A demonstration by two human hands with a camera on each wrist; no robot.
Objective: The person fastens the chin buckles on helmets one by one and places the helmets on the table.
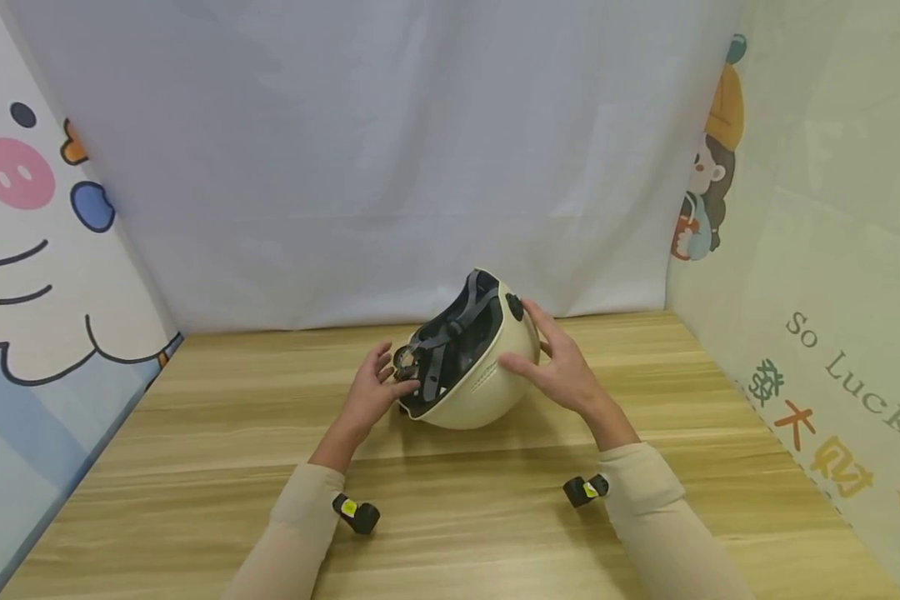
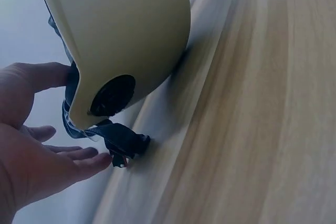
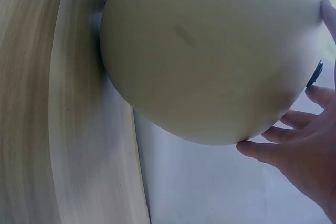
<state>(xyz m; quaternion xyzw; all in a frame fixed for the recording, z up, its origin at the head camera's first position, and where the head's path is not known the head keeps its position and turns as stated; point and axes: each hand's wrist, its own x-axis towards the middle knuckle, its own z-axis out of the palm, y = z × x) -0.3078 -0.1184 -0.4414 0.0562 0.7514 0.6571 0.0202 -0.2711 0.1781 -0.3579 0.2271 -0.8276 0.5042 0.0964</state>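
Observation:
A cream helmet point(image 1: 480, 404) lies tilted on its dome on the wooden table, its dark padded opening facing up and left. Grey chin straps point(image 1: 461, 321) cross the inside. My right hand point(image 1: 566, 371) holds the shell from the right, thumb on the near side and fingertips spread over the back, as the right wrist view shows. At the left end is my left hand point(image 1: 367, 392), its thumb at the rim while the loosely extended fingers stay off the shell. In the left wrist view a dark strap point(image 2: 123, 140) dangles close to those fingertips, below a round black vent point(image 2: 113, 95).
The wooden table point(image 1: 232, 492) reaches back to a white curtain point(image 1: 345, 167). Cartoon-printed panels stand at both sides, the left panel point(image 1: 37, 275) and the right panel point(image 1: 817, 250). Small black wrist cameras sit at both cuffs.

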